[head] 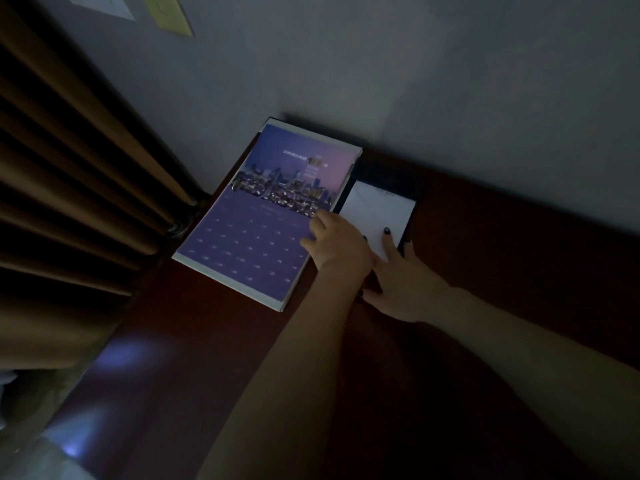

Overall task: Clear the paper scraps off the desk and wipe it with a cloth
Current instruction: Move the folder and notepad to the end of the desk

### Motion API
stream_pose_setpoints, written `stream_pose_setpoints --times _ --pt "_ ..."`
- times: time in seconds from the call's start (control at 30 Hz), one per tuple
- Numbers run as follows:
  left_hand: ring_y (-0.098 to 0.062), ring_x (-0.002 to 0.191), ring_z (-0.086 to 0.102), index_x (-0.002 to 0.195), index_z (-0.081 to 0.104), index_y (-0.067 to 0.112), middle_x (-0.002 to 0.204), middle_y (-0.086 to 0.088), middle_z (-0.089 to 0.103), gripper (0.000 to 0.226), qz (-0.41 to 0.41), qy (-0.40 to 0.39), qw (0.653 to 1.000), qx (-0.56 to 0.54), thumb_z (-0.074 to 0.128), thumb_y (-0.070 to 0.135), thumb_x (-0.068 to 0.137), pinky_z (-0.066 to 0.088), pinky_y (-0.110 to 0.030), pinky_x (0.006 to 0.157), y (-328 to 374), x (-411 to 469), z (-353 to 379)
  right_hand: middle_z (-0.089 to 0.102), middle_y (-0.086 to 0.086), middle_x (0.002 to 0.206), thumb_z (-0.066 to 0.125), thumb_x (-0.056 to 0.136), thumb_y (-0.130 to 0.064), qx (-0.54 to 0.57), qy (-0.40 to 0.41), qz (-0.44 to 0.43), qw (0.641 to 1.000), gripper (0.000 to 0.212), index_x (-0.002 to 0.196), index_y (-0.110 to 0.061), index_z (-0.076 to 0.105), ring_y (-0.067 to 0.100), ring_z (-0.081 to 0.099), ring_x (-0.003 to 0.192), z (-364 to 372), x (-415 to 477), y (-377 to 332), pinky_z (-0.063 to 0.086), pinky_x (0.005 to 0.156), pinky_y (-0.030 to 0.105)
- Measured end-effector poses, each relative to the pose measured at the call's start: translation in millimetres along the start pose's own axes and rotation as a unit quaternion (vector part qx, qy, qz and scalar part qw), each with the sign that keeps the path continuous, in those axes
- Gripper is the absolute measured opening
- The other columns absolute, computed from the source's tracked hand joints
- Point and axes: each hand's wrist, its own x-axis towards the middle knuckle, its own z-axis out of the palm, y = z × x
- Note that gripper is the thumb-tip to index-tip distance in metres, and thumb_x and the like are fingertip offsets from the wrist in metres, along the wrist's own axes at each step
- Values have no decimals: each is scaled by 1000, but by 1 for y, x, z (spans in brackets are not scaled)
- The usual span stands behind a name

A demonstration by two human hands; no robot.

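Observation:
The scene is dim. A purple calendar point(256, 220) with a city photo lies flat on the dark red-brown desk point(214, 341), near the back left corner. To its right sits a white notepad point(377, 213) on a black holder. My left hand point(334, 242) rests on the calendar's right edge with its fingers on the page. My right hand point(403, 282) lies flat, its fingers spread, one dark-nailed fingertip pressing on the notepad. I can see no loose paper scraps and no cloth.
A grey wall point(415, 81) runs along the back of the desk. Brown pleated curtains point(69, 185) hang at the left, right next to the desk's left edge. Two small notes are stuck high on the wall point(169, 15).

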Motion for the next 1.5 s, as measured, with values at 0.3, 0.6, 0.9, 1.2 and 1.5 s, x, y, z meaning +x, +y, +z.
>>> stream_pose_setpoints --times 0.3,0.6,0.9,1.2,1.5 --pt "-32 132 26 141 19 -7 144 -19 25 71 -7 16 1000 16 39 45 97 28 -42 105 -5 8 1 -13 18 155 35 94 -55 -88 13 -25 996 77 148 -27 -13 46 10 139 6 -15 14 21 112 46" --pt "-36 131 31 140 21 -12 143 -25 28 77 -15 -39 992 -116 45 46 95 31 -41 105 -16 -1 10 -11 17 156 36 92 -55 -71 58 -53 994 78 144 -29 -17 43 5 141 26 -40 31 15 114 48" --pt "-3 75 48 124 44 1 99 2 49 31 59 77 889 -448 52 9 95 38 0 52 -58 11 -28 -24 14 153 43 95 -44 -2 92 -124 988 82 144 -35 -22 34 -11 143 7 -4 -10 8 116 45" --pt "-21 101 56 125 50 16 107 0 56 29 -63 148 862 -481 51 22 96 51 -39 87 -132 58 -23 -22 -1 155 41 97 -36 13 54 -172 984 71 146 -39 -11 37 -8 142 -23 52 -43 9 115 47" --pt "-28 143 10 148 23 21 155 -8 20 72 -131 176 945 -242 51 51 88 -1 -44 114 -144 76 -2 -24 -6 154 42 97 -34 57 54 -192 978 69 147 -40 -5 32 -15 142 -21 64 -36 2 114 50"
